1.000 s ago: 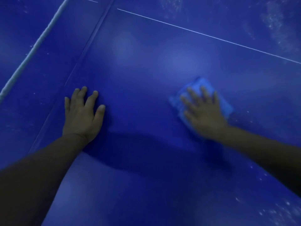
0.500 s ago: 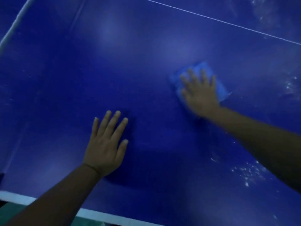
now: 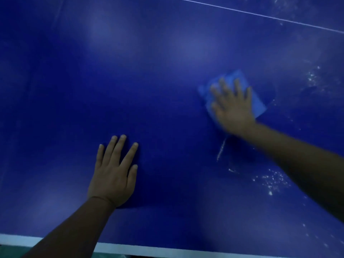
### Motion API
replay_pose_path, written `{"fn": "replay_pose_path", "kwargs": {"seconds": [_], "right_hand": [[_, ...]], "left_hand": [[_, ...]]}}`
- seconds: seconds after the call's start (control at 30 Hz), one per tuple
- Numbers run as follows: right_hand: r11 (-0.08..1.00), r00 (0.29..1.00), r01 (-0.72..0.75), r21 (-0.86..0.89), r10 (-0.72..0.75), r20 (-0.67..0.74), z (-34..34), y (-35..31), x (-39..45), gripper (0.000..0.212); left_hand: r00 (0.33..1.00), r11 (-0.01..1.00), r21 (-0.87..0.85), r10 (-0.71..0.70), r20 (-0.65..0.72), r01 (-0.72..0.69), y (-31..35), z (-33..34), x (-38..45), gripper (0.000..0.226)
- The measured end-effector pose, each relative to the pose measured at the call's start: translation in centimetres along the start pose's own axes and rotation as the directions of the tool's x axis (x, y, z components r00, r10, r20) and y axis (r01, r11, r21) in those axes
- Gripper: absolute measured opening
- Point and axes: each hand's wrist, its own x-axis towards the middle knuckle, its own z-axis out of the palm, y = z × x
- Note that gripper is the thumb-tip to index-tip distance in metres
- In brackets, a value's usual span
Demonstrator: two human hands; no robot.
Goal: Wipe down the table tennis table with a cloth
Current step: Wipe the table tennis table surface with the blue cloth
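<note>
The dark blue table tennis table (image 3: 115, 75) fills the view. A light blue folded cloth (image 3: 253, 94) lies flat on it at the right of centre. My right hand (image 3: 232, 107) presses down on the cloth with spread fingers and covers most of it; the hand is blurred. My left hand (image 3: 115, 174) rests flat on the bare table surface nearer the front edge, fingers apart and holding nothing.
White specks and smears of dust (image 3: 270, 181) lie on the surface to the right, under my right forearm, and more (image 3: 314, 77) beyond the cloth. A thin white line (image 3: 260, 15) crosses the top right. The table's white front edge (image 3: 130, 247) runs along the bottom.
My view has shifted toward the table's front edge, which now shows. My right hand and the cloth have slid to the right. My left hand sits nearer the front edge than before.
</note>
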Motion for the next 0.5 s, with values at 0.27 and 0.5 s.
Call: {"fn": "replay_pose_path", "kwargs": {"seconds": [0.27,0.5], "right_hand": [[0.987,0.987,0.156,-0.038,-0.155,0.037,-0.4,5.2,-2.3,0.061],[0.975,0.975,-0.216,0.051,0.218,-0.041,1.1,-1.3,-9.7,0.056]], "left_hand": [[1.000,1.000,0.015,0.000,0.007,0.000,0.2,-0.2,0.2,0.060],[1.000,1.000,-0.018,0.010,-0.018,-0.010,0.0,-0.2,0.2,0.060]]}}
